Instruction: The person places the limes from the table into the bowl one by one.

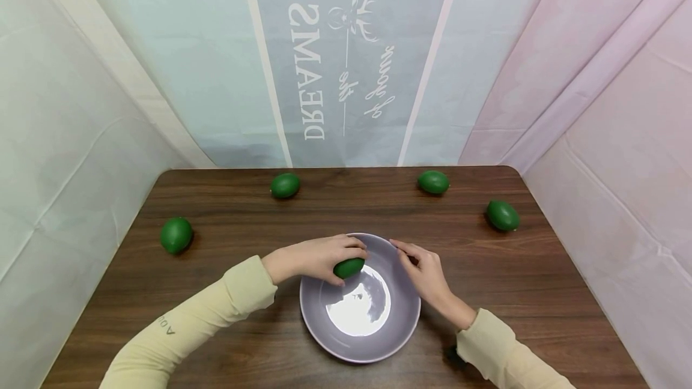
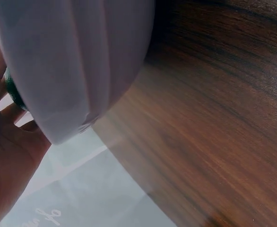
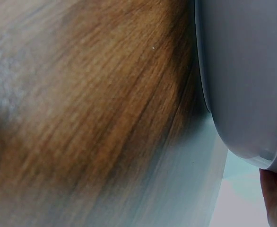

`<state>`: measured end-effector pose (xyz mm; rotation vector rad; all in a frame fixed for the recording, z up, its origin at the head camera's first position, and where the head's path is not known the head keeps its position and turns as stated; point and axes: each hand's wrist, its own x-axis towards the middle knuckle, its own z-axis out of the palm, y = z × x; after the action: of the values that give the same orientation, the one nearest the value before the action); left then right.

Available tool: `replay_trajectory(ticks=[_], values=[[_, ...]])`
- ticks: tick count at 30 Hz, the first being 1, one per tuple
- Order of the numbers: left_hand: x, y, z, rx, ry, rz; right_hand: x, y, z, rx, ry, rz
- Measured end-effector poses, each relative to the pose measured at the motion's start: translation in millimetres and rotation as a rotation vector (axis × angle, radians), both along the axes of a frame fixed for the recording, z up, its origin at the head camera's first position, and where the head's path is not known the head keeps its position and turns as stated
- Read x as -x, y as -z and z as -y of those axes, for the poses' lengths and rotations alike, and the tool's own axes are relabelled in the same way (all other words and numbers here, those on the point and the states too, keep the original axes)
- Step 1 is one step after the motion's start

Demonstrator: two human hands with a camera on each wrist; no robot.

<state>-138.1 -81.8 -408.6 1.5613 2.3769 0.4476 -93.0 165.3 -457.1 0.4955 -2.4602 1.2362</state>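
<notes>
My left hand (image 1: 330, 257) reaches over the far left part of a wide purple-grey bowl (image 1: 351, 347) and grips a green lime (image 1: 348, 268) inside its rim. In the left wrist view, the lime (image 2: 15, 92) shows as a dark green patch between the fingers and the bowl's outer wall (image 2: 58, 61). At the bowl's far right rim, my right hand (image 1: 429, 275) holds the edge with thumb and fingers. The right wrist view shows fingers (image 3: 271, 189) right at the rim, beside the bowl's smooth outside (image 3: 247, 71).
More limes lie spread on the dark wood table (image 1: 243, 215): one at the left (image 1: 176, 235), another lime (image 1: 285, 185) at the back, a lime (image 1: 434, 182) at the back right and a lime (image 1: 503, 215) at the right. A printed cloth (image 1: 346, 77) hangs behind the table.
</notes>
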Motion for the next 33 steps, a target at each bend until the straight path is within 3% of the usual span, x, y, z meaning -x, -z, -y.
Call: replay_trajectory(ticks=[9,14,25,33], values=[[-1.8,5.6,-2.8,0.012,0.034,-0.077,-0.3,0.4,-0.2,0.003,0.006,0.006],[-3.8,8.7,-5.3,0.065,0.035,-0.143,-0.1,0.2,-0.3,0.002,0.006,0.005],[-7.2,11.0,-10.9,0.156,0.032,-0.214,0.6,-0.5,0.5,-0.001,0.009,0.007],[-9.1,12.5,-12.9,0.21,0.07,-0.289,1.0,1.3,0.5,-0.012,0.013,-0.009]])
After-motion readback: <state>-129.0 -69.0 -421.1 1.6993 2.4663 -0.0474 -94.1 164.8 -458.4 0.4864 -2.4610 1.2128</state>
